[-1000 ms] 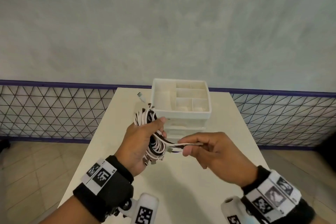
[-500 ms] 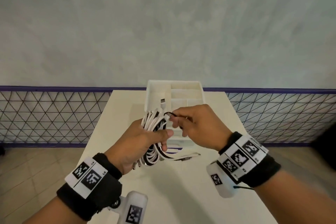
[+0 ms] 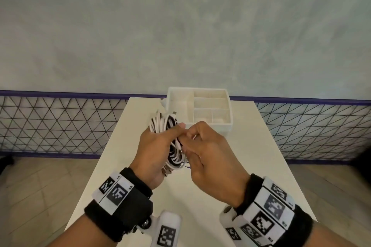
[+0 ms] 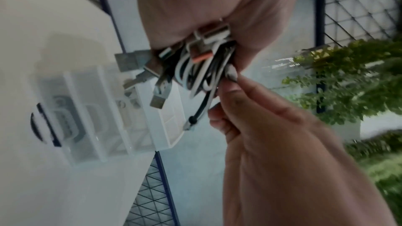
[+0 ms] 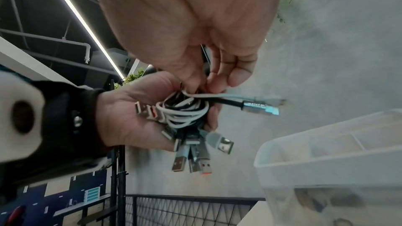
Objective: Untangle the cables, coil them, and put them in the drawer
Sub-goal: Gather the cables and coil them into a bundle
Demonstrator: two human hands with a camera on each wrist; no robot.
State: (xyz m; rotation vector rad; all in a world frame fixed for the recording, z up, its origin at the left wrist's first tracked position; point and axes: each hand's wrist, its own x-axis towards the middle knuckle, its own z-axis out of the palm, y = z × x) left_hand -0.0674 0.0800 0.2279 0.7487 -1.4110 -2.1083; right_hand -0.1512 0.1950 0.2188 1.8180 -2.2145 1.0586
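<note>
A coiled bundle of white and black cables [image 3: 168, 128] sits in my left hand [image 3: 158, 146], whose fingers and thumb curl round it above the table. Several USB plugs [image 5: 195, 154] hang from the bundle's lower end. My right hand [image 3: 202, 146] is pressed against the coil from the right and pinches two loose cable ends [image 5: 250, 102], one white and one black. In the left wrist view the same black and white ends [image 4: 200, 109] run between my right fingers. The white drawer organiser [image 3: 200, 106] with open top compartments stands just behind the hands.
The cream table [image 3: 251, 156] stretches forward, with its edges to left and right. A mesh fence [image 3: 50, 124] with a purple rail runs behind it, in front of a grey wall. The organiser's lower drawers [image 4: 87, 126] are translucent with dark items inside.
My right hand went up to the top of the coil with the loose ends, then came back down against the middle of the bundle. The left hand kept its hold and rose slightly.
</note>
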